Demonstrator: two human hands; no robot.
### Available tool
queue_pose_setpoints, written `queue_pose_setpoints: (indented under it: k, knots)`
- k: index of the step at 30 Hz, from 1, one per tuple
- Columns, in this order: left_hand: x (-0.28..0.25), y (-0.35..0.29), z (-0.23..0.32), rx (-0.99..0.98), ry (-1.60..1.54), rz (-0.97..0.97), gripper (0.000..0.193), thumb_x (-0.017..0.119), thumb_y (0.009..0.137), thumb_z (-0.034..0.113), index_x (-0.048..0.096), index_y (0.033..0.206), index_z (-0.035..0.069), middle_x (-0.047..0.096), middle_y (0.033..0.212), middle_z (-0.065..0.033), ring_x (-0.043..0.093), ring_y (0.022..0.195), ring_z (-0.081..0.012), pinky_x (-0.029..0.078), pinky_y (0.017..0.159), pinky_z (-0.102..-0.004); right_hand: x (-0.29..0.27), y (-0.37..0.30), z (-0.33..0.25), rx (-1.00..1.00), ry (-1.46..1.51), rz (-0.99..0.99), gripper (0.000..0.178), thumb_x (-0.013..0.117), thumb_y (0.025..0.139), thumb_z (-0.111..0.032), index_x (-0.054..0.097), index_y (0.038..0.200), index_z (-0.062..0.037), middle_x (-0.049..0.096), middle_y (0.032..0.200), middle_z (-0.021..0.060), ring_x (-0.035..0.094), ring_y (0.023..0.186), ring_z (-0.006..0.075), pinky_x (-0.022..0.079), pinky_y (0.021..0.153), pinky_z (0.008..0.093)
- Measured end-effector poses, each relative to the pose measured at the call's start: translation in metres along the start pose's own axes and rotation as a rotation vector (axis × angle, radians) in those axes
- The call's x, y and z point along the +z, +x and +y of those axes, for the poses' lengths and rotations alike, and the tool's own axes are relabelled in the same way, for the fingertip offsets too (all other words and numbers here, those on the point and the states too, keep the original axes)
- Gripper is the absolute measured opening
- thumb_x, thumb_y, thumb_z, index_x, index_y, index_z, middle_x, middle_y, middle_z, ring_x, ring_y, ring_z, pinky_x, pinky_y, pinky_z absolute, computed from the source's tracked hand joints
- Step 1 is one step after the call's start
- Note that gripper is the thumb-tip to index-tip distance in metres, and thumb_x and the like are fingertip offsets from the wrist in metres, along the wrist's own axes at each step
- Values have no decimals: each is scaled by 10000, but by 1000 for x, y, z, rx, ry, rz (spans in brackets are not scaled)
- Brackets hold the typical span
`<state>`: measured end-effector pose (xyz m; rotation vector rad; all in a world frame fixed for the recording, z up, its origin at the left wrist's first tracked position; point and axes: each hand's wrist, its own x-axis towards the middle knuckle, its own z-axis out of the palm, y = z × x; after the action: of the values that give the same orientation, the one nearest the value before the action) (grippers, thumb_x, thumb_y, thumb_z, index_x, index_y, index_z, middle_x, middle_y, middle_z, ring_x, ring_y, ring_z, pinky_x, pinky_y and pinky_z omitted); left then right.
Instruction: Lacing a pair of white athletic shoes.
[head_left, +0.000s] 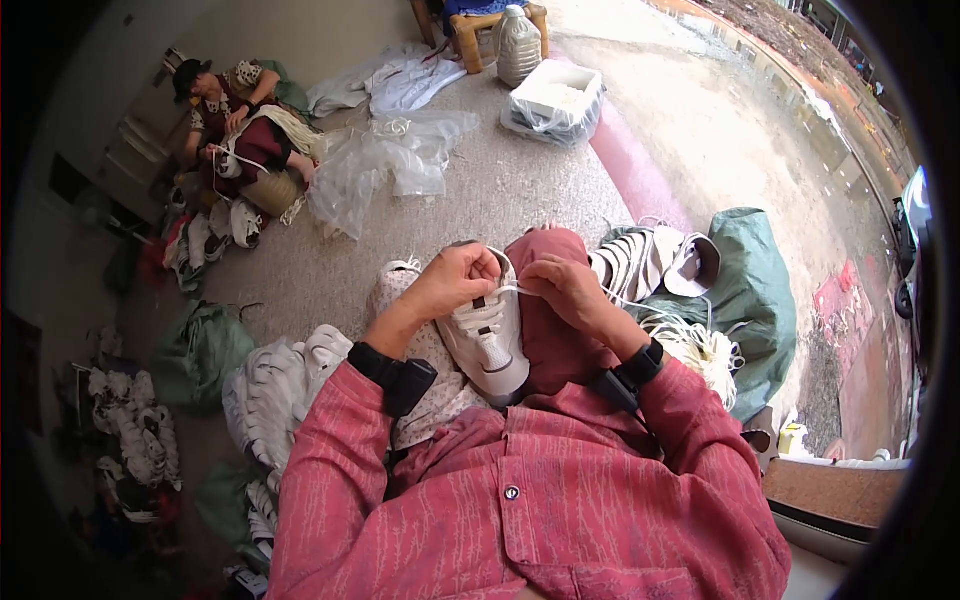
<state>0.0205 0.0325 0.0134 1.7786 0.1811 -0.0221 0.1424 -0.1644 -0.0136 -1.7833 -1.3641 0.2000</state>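
A white sneaker point(487, 335) rests across my lap, its toe toward my body. Fingers curled in a pinch, my left hand point(458, 278) is over the shoe's opening and upper eyelets, at the white shoelace point(509, 289). My right hand point(566, 290) pinches the same lace just right of the shoe. A length of lace runs between the two hands, and another strand trails from the right hand toward a bundle of white laces point(700, 350). The left fingertips are partly hidden.
White shoes point(275, 390) are piled at my left. Nested shoe pieces point(640, 262) and a green sack point(750, 310) lie at my right. Ahead are clear plastic sheeting point(395, 160), a white tub point(555, 100) and a stool point(468, 40). A person point(240, 130) sits far left, handling a shoe.
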Motion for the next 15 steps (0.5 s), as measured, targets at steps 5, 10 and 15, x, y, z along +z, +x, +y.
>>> queue_pose_setpoints:
  k: [5, 10, 15]
  knots:
    - [-1, 5, 5, -116, 92, -25, 120, 675, 803, -2, 638, 916, 9, 594, 797, 24, 548, 729, -61, 456, 664, -202, -2, 4, -7, 29, 11, -105, 146, 587, 874, -189, 668, 916, -74, 665, 868, 103, 643, 825, 286, 486, 716, 351]
    - [-2, 4, 6, -40, 192, -70, 119, 697, 771, 3, 654, 881, 14, 601, 784, 28, 553, 721, -56, 460, 665, -208, -5, 8, 0, 42, 28, -197, 163, 585, 856, -206, 678, 887, -76, 672, 847, 109, 647, 818, 300, 485, 715, 377]
    - [10, 4, 5, 93, 378, 107, 106, 668, 714, 2, 653, 819, 7, 607, 696, 5, 569, 654, -72, 479, 618, -242, -3, 15, 0, 162, 167, -192, 150, 623, 814, -196, 689, 858, -69, 674, 792, 138, 648, 753, 323, 489, 675, 406]
